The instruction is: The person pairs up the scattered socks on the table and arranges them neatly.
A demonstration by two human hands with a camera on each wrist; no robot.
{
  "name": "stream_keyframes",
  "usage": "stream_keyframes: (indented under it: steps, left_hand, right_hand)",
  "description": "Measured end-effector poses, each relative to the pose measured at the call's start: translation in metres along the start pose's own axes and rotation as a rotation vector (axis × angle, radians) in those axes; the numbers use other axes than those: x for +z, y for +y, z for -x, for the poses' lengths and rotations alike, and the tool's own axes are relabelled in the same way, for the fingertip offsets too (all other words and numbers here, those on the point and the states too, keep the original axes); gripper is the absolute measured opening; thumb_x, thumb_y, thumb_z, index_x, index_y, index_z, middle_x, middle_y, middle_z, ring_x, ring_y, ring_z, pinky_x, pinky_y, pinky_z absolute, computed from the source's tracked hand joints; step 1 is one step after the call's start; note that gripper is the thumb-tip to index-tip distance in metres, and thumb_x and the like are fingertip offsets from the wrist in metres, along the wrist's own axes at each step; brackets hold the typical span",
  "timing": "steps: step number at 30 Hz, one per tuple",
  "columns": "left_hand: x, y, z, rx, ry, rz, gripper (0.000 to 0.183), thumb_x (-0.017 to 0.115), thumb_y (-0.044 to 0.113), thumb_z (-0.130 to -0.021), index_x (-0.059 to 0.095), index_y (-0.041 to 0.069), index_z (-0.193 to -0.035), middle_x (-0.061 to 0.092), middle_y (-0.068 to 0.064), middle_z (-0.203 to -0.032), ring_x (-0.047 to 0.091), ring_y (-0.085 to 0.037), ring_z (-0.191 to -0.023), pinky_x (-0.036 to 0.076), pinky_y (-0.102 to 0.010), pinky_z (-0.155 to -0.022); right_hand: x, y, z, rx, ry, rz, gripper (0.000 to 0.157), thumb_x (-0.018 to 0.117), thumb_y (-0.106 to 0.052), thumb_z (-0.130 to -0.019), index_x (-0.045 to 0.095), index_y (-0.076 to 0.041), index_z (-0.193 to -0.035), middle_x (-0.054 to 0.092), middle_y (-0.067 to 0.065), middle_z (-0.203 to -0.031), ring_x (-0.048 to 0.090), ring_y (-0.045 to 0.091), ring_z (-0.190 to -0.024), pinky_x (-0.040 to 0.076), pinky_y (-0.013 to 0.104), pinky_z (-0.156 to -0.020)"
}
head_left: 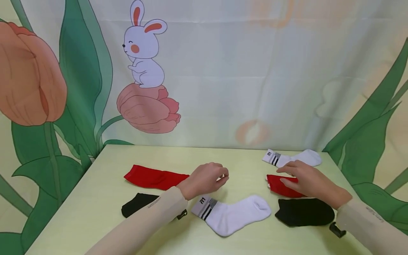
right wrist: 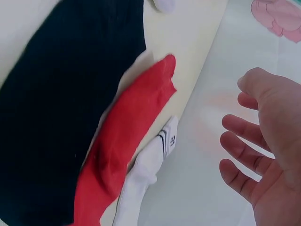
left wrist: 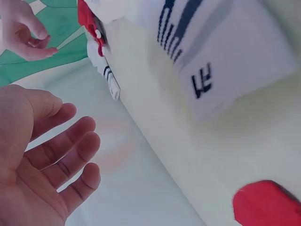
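Head view: six socks on the pale tabletop (head_left: 92,198), and here's the left hand (head_left: 205,179), raised between the left red sock (head_left: 156,177) and the middle white sock (head_left: 234,214), grip loose, fingers bent, empty! The left black sock (head_left: 137,203) sits partly behind that forearm. Across the way, the right hand (head_left: 307,179) hovers over the right red sock (head_left: 283,187), with the right black sock (head_left: 304,211) nearer and the far white sock (head_left: 307,157) beyond.

Left wrist view: fingers slightly parted, a lettered white cuff nearby.

Right wrist view: empty grip, moderately wide, clear of the red, which lies between black and white!
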State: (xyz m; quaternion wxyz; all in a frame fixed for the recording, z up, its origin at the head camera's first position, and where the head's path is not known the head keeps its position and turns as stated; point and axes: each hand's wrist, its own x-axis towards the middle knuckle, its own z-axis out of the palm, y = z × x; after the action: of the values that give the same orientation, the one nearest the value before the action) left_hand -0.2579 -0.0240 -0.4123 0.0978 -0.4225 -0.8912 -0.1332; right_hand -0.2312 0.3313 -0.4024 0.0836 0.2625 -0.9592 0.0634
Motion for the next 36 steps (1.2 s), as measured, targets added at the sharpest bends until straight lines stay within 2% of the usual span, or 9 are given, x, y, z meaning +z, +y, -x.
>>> stream_keyframes:
  steps: [6,12,17,21,25,31,36]
  left_hand:
    - [0.006,0.000,-0.021,0.004,-0.008,-0.002,0.012,0.061,0.016,-0.094,0.071,0.017,-0.088,0.062,0.009,-0.077,0.050,-0.004,-0.065,0.042,-0.015,-0.055]
    - [0.014,0.006,-0.043,0.003,-0.016,0.038,0.016,0.058,0.016,-0.095,0.069,0.018,-0.084,0.059,0.011,-0.072,0.048,-0.005,-0.061,0.038,-0.017,-0.051]
    - [0.022,0.010,-0.065,0.000,0.005,0.067,0.016,0.058,0.022,-0.097,0.071,0.018,-0.089,0.062,0.010,-0.076,0.051,-0.004,-0.063,0.041,-0.019,-0.053]
    - [0.031,0.008,-0.083,-0.016,0.012,0.099,0.019,0.056,0.025,-0.099,0.071,0.017,-0.092,0.062,0.009,-0.075,0.051,-0.005,-0.062,0.041,-0.019,-0.054]
    - [0.043,0.006,-0.098,-0.051,-0.001,0.132,0.023,0.053,0.027,-0.100,0.067,0.017,-0.085,0.057,0.008,-0.067,0.048,-0.006,-0.058,0.038,-0.020,-0.051]
    - [0.051,0.009,-0.117,-0.083,-0.035,0.122,0.025,0.051,0.030,-0.101,0.067,0.017,-0.087,0.057,0.008,-0.068,0.049,-0.007,-0.058,0.039,-0.021,-0.052]
    - [0.056,0.013,-0.133,-0.080,-0.023,0.092,0.025,0.051,0.030,-0.101,0.065,0.017,-0.085,0.056,0.007,-0.068,0.049,-0.008,-0.058,0.038,-0.022,-0.052]
  right_hand:
    - [-0.003,0.017,-0.004,0.020,0.011,-0.004,0.035,0.076,-0.028,-0.085,0.070,-0.017,-0.117,0.068,0.004,-0.110,0.062,0.022,-0.096,0.057,0.037,-0.075]
    - [-0.006,0.037,-0.005,0.072,0.002,0.011,0.036,0.075,-0.029,-0.085,0.069,-0.014,-0.117,0.069,0.005,-0.104,0.061,0.020,-0.089,0.057,0.034,-0.070]
    - [-0.009,0.049,-0.008,0.115,0.008,0.016,0.036,0.075,-0.028,-0.085,0.069,-0.013,-0.117,0.069,0.005,-0.100,0.060,0.021,-0.087,0.056,0.033,-0.067]
    - [-0.006,0.059,-0.015,0.157,-0.011,-0.006,0.036,0.074,-0.027,-0.086,0.068,-0.012,-0.118,0.069,0.005,-0.101,0.060,0.020,-0.084,0.056,0.033,-0.065]
    - [0.000,0.069,-0.023,0.179,-0.016,-0.012,0.033,0.072,-0.027,-0.087,0.069,-0.012,-0.116,0.069,0.005,-0.100,0.060,0.021,-0.082,0.056,0.033,-0.065]
    - [0.002,0.085,-0.025,0.231,-0.028,-0.002,0.031,0.072,-0.025,-0.087,0.069,-0.011,-0.114,0.068,0.007,-0.098,0.059,0.021,-0.079,0.056,0.037,-0.067]
    - [0.001,0.099,-0.023,0.247,-0.039,0.007,0.030,0.070,-0.024,-0.088,0.069,-0.009,-0.113,0.068,0.008,-0.096,0.059,0.022,-0.079,0.056,0.040,-0.067]
